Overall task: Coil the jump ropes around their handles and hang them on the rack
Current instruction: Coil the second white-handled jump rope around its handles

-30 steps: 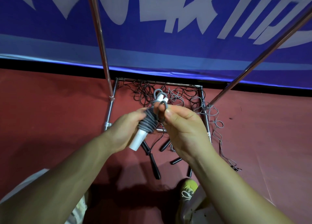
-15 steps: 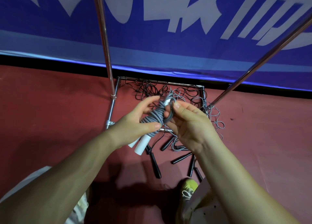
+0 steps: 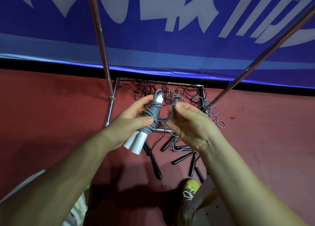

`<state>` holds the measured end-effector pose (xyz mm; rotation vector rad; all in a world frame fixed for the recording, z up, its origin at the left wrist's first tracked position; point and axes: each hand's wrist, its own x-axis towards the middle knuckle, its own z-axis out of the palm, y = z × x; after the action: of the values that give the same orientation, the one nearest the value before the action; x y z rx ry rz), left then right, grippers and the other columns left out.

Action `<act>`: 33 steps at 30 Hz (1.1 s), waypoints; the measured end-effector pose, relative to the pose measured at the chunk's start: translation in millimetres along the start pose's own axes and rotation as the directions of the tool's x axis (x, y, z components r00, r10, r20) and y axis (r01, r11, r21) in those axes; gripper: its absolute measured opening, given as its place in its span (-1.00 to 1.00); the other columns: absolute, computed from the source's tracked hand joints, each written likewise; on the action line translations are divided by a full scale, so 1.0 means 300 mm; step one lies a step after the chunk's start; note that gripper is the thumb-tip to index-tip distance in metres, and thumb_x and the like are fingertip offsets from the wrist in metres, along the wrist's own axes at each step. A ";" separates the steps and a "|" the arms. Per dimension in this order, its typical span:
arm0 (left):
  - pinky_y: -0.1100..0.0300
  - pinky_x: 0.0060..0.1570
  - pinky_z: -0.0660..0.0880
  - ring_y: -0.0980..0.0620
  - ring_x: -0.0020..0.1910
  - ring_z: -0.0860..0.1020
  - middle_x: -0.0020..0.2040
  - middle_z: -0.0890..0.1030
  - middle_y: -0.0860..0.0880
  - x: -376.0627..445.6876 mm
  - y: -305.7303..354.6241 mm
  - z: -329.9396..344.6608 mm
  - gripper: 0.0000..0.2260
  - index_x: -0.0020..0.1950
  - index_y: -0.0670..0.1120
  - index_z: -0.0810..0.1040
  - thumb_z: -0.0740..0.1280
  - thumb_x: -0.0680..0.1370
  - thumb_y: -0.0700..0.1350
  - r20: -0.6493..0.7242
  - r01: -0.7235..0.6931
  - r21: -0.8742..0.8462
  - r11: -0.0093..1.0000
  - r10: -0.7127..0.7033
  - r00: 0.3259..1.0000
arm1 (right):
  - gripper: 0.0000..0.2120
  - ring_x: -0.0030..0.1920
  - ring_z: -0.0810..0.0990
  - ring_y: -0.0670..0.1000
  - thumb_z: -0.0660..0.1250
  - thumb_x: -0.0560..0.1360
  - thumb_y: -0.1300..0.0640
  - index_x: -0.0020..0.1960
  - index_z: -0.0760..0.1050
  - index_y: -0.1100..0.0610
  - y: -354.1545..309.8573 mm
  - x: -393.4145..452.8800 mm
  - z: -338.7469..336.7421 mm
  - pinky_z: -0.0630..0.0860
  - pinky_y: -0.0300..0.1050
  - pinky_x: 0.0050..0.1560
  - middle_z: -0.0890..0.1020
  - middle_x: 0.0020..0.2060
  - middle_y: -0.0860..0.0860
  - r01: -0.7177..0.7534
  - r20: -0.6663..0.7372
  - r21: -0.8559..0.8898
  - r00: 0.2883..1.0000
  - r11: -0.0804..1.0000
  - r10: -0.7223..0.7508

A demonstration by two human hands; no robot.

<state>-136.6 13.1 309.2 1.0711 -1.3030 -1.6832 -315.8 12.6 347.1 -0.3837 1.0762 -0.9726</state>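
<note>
left hand (image 3: 131, 123) grips the grey corded jump rope with paired white plastic handles (image 3: 150, 122), up above the steel rack (image 3: 100, 43) base. right hand (image 3: 189, 123) pinches its last loop, probably loosely; slip there, the coil unravels.

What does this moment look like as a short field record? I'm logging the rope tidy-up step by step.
left hand: grips the white handles wrapped in gray rope
right hand: pinches a loose gray loop beside the bundle
coil state: mostly wound, last loop free
floor: black-handled ropes lie tangled at the rack base
rack poles: nothing seen hanging
</note>
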 end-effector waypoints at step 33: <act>0.05 0.25 0.45 0.09 0.20 0.51 0.28 0.51 0.22 -0.043 -0.023 -0.016 -0.45 0.27 0.38 0.39 0.38 0.33 0.01 0.227 -0.005 0.199 0.980 -0.042 0.973 | -0.88 -0.52 0.49 -0.12 0.35 0.50 0.30 -0.08 0.54 0.10 0.018 -0.009 0.009 0.47 -0.27 -0.54 0.51 -0.37 0.06 0.262 0.049 -0.481 0.961 0.837 -0.272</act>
<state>-127.7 24.7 304.1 1.0253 -1.6431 -1.7598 -311.2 17.2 346.2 -0.9608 1.3086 -0.9432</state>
